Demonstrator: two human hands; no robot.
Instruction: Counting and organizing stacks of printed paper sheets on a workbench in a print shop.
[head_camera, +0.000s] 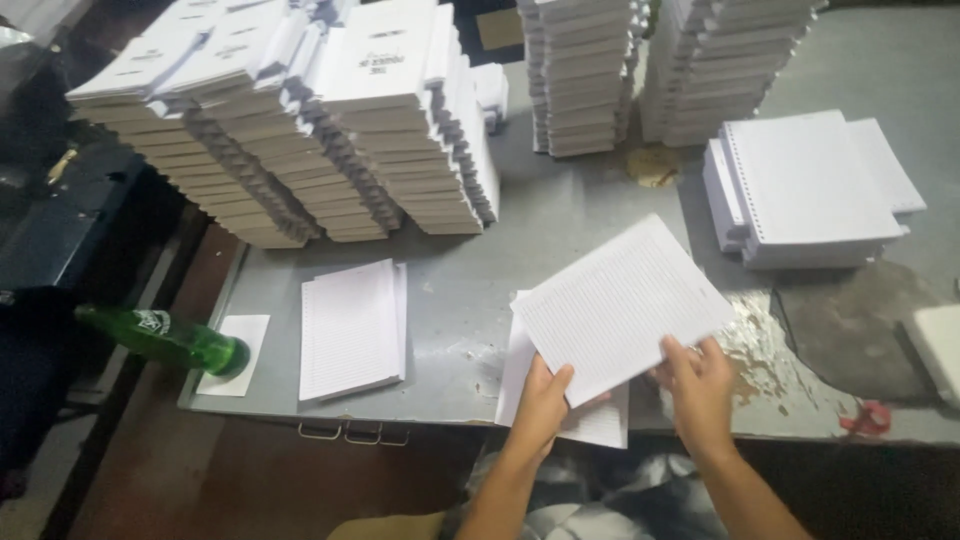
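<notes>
Both my hands hold a bundle of white lined sheets (620, 305), lifted and turned at an angle above the grey metal table (560, 215). My left hand (543, 402) grips its lower left edge, thumb on top. My right hand (698, 385) grips the lower right edge. Under the bundle lies a small pile of lined sheets (598, 423) at the table's front edge. Another flat pile of lined sheets (352, 328) rests to the left.
Tall leaning stacks of white booklets (300, 120) fill the back left, with two more stacks (580, 75) at the back. A punched paper pile (805, 190) sits right. A green glass bottle (165, 338) lies on a white sheet (240, 345) at the left edge.
</notes>
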